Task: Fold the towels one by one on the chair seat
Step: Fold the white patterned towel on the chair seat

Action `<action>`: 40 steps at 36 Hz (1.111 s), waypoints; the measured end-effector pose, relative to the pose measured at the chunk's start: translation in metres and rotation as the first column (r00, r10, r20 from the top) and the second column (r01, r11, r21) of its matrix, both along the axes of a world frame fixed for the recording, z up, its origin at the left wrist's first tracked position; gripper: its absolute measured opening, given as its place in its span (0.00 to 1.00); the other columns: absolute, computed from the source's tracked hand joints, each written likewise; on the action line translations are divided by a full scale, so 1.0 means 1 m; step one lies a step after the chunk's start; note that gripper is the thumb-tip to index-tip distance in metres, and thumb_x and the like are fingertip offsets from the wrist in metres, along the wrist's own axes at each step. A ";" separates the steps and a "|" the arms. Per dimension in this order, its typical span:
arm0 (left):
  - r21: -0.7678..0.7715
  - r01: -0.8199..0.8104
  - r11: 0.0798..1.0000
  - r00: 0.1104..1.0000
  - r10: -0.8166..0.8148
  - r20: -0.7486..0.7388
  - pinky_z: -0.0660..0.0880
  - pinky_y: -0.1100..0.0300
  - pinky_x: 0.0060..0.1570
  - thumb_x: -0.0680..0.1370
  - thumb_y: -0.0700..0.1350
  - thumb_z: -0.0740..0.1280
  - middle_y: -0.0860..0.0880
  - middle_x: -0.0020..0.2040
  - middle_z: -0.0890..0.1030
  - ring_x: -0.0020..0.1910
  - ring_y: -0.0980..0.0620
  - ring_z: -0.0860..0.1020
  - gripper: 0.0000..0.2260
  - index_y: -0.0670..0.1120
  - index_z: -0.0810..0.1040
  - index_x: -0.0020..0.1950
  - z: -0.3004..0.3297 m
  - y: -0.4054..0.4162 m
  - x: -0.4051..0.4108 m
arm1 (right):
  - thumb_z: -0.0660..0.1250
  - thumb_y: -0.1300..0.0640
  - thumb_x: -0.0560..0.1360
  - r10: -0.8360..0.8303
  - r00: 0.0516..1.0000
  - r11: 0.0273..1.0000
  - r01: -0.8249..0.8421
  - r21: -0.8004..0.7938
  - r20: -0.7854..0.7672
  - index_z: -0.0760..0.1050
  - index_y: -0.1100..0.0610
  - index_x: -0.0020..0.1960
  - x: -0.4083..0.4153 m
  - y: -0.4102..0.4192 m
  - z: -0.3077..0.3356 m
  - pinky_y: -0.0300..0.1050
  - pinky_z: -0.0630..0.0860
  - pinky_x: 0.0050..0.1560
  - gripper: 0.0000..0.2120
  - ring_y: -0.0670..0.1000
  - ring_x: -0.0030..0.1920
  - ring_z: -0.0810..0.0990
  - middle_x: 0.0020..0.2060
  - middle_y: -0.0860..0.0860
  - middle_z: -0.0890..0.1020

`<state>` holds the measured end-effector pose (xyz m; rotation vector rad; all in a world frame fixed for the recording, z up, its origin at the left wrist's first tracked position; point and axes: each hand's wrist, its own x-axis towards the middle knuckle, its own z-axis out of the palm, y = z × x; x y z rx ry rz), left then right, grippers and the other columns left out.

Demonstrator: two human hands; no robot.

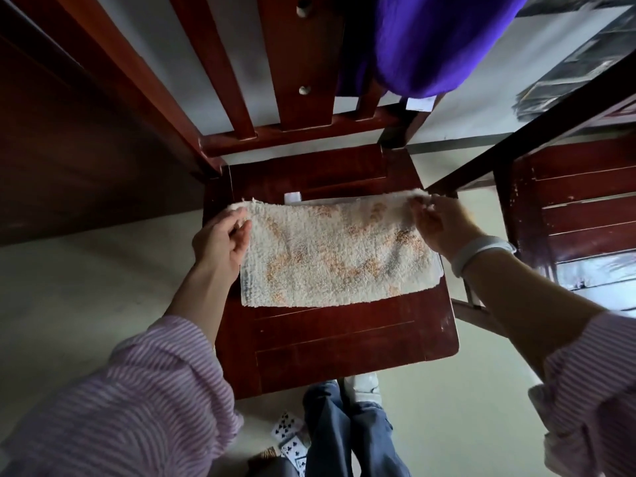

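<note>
The left hand (222, 241) pinches the far left corner of the cream terry towel with faded orange pattern (339, 256), fingers curled over its edge; the right hand (437, 223) pinches the far right corner likewise, a white band (481, 251) on its wrist; the towel lies spread across the dark red wooden chair seat (344, 342), its far edge lifted, a small white tag (292, 197) just behind; a purple cloth (440, 39) hangs over the slatted backrest (303, 63); playing cards (287, 432) showing clubs lie on the pale floor (86, 287) beside blue jeans (344, 435).
</note>
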<state>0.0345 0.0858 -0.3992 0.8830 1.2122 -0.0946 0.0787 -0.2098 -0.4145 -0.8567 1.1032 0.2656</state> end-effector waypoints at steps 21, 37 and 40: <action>0.750 0.480 -0.455 0.214 -0.769 -0.603 0.54 0.52 0.59 0.74 0.50 0.63 0.45 0.54 0.77 0.59 0.43 0.69 0.15 0.45 0.80 0.55 -0.044 -0.046 0.016 | 0.58 0.49 0.77 0.764 -0.028 -0.629 -0.253 -0.735 -0.644 0.74 0.51 0.62 0.001 0.041 -0.009 0.60 0.49 0.71 0.16 0.55 0.64 0.66 0.61 0.53 0.73; 0.718 0.446 -0.534 0.315 -0.658 -0.684 0.61 0.49 0.53 0.74 0.53 0.60 0.47 0.35 0.80 0.41 0.45 0.77 0.14 0.44 0.78 0.44 -0.051 -0.047 0.037 | 0.57 0.46 0.76 0.708 -0.002 -0.686 -0.238 -0.688 -0.706 0.68 0.54 0.62 0.027 0.032 -0.021 0.55 0.63 0.59 0.19 0.57 0.58 0.73 0.56 0.53 0.77; 0.717 0.426 -0.552 0.371 -0.616 -0.695 0.58 0.50 0.54 0.75 0.55 0.55 0.46 0.30 0.77 0.39 0.45 0.76 0.18 0.43 0.76 0.41 -0.054 -0.033 0.032 | 0.58 0.43 0.76 0.680 0.031 -0.695 -0.289 -0.658 -0.732 0.66 0.54 0.65 0.027 0.021 -0.023 0.57 0.62 0.60 0.22 0.57 0.59 0.71 0.58 0.54 0.75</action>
